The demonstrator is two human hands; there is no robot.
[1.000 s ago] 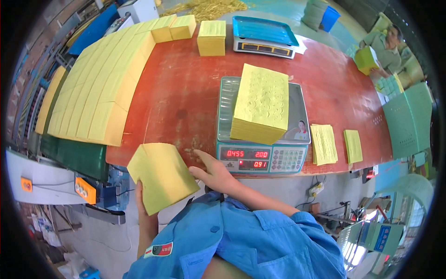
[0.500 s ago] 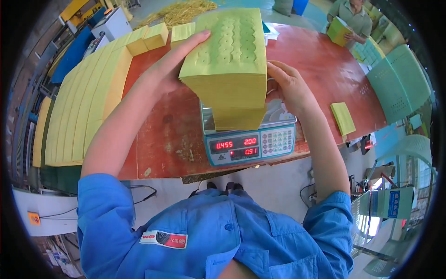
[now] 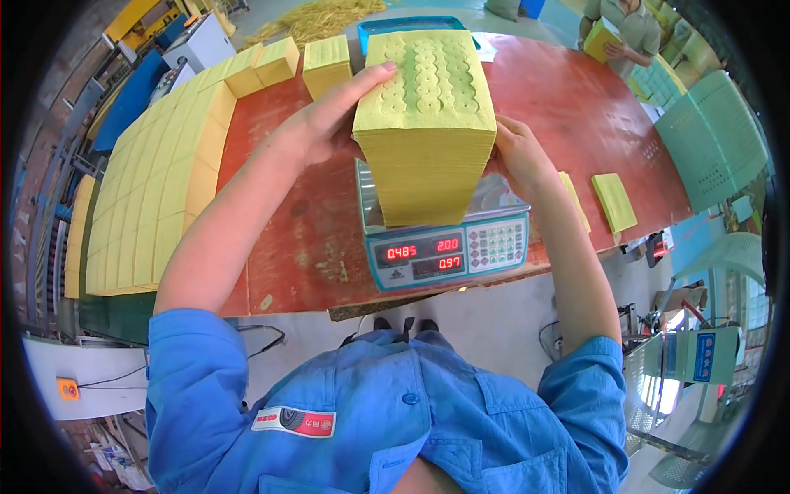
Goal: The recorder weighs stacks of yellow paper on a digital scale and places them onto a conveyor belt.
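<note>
A tall stack of yellow paper sheets [image 3: 425, 169], its top embossed with rows of round marks, stands on the weighing plate of a digital scale [image 3: 498, 247] with lit red digits. My left hand [image 3: 333, 115] is on the stack's upper left side, its thumb lying on the top sheet. At the right side, my right hand [image 3: 520, 152] presses against the stack, with its fingertips partly hidden behind the paper. The stack sits between both hands and covers much of the plate.
Rows of yellow paper stacks [image 3: 152, 198] fill the left of the red table [image 3: 568, 115]. A shorter stack [image 3: 327, 58] and a blue tray [image 3: 370, 29] lie behind. Thin yellow bundles [image 3: 614, 202] lie right. A person [image 3: 638, 33] holds yellow paper beyond; a green perforated chair [image 3: 712, 140] stands nearby.
The stack's top has shifted slightly right and both hands with it. More of the blue tray shows behind. The scale's digits have changed, and another thin bundle shows beside my right forearm.
</note>
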